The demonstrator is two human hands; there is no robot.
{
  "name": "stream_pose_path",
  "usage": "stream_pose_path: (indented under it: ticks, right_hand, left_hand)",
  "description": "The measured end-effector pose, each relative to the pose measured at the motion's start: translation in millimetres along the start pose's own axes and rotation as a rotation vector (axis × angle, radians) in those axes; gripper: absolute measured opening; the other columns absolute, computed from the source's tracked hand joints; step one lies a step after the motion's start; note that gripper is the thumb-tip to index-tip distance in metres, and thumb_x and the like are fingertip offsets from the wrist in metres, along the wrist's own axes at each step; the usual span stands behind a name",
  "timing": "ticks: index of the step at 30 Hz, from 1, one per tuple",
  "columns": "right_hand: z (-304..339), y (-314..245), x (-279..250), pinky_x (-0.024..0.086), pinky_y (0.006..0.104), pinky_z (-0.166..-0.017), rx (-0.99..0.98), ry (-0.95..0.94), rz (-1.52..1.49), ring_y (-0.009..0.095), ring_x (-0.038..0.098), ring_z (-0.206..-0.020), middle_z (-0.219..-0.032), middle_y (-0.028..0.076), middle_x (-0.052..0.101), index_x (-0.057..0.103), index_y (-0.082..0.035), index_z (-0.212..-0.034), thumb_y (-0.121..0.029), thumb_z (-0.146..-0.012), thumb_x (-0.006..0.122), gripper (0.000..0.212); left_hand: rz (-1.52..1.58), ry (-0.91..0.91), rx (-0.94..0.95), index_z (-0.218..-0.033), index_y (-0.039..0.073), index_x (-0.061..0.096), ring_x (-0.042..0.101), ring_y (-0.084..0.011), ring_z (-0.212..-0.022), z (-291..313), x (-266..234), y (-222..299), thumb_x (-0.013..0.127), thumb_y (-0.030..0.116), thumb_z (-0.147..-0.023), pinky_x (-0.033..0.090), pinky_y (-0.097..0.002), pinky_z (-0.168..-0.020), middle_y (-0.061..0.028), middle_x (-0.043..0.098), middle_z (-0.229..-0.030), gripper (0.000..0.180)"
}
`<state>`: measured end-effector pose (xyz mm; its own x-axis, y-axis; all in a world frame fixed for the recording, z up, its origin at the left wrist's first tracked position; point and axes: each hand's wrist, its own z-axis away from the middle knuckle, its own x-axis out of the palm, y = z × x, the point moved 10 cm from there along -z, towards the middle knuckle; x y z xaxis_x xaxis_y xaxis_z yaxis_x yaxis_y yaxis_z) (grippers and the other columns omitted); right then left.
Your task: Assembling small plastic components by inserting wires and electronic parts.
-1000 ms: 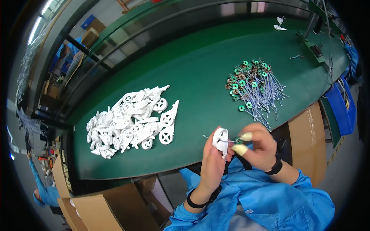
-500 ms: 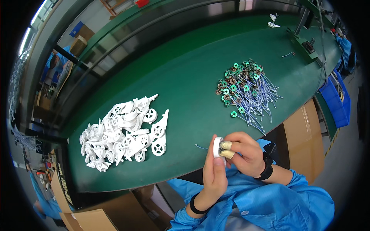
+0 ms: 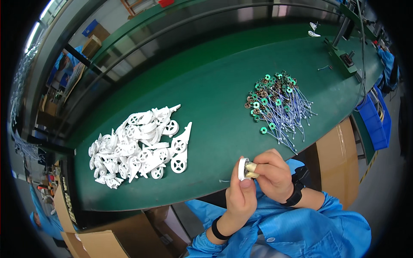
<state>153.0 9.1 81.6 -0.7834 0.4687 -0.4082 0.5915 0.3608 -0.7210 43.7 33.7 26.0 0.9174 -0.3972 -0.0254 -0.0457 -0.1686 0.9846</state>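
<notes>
In front of my body, my left hand (image 3: 241, 195) grips a white round plastic housing (image 3: 242, 169) upright between thumb and fingers. My right hand (image 3: 275, 175), with yellow finger covers on two fingertips, presses into the housing's open side. Whatever those fingertips pinch is hidden. A short stretch of thin wire (image 3: 224, 181) shows left of my left hand. Farther off on the right lies a heap of small round green and brown circuit boards with wires (image 3: 275, 101). To the left is a pile of white plastic housings (image 3: 137, 148) with spoked round ends and pointed arms.
A green table (image 3: 206, 103) carries both piles. At its far right stand a dark metal stand (image 3: 344, 56), a small white part (image 3: 314, 33) and one loose wired piece (image 3: 325, 68). Cardboard boxes (image 3: 337, 159) and a blue bin (image 3: 373, 120) sit beyond the near edge.
My right fingertips have shifted slightly on the housing, which has turned a little to show more of its open side. The wire end on the left sits lower. The whole view has shifted slightly.
</notes>
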Motion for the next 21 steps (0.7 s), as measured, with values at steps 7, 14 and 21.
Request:
stream_pose_path:
  ticks: [7,14,21]
  right_hand:
    - [-4,14,4,0.041,0.0324,-0.065,0.024,-0.072,-0.173,0.024,0.053,-0.071,-0.084,0.007,0.061,0.064,-0.005,-0.086,0.009,-0.069,0.064,0.022]
    - [-11,26,8,0.039,0.0318,-0.07,0.064,-0.186,-0.224,0.023,0.051,-0.075,-0.084,0.005,0.062,0.065,-0.006,-0.082,0.007,-0.072,0.064,0.017]
    - [-18,14,12,0.039,0.0324,-0.073,-0.03,-0.348,-0.171,0.025,0.046,-0.081,-0.085,0.004,0.058,0.065,-0.006,-0.084,0.009,-0.07,0.058,0.022]
  left_hand:
    - [-0.188,0.04,0.106,-0.131,-0.009,0.037,0.042,-0.0041,-0.052,2,2,6,0.032,0.031,-0.103,0.032,-0.019,-0.046,-0.0005,0.049,-0.067,0.049]
    - [-0.196,-0.006,0.048,-0.131,-0.012,0.035,0.063,-0.0212,-0.068,1,4,6,0.036,0.023,-0.101,0.05,-0.031,-0.062,-0.0163,0.063,-0.085,0.046]
    - [0.105,-0.071,-0.221,-0.125,-0.004,0.036,0.039,-0.0042,-0.046,2,9,-8,0.029,0.027,-0.103,0.03,-0.0184,-0.041,-0.0006,0.047,-0.062,0.038]
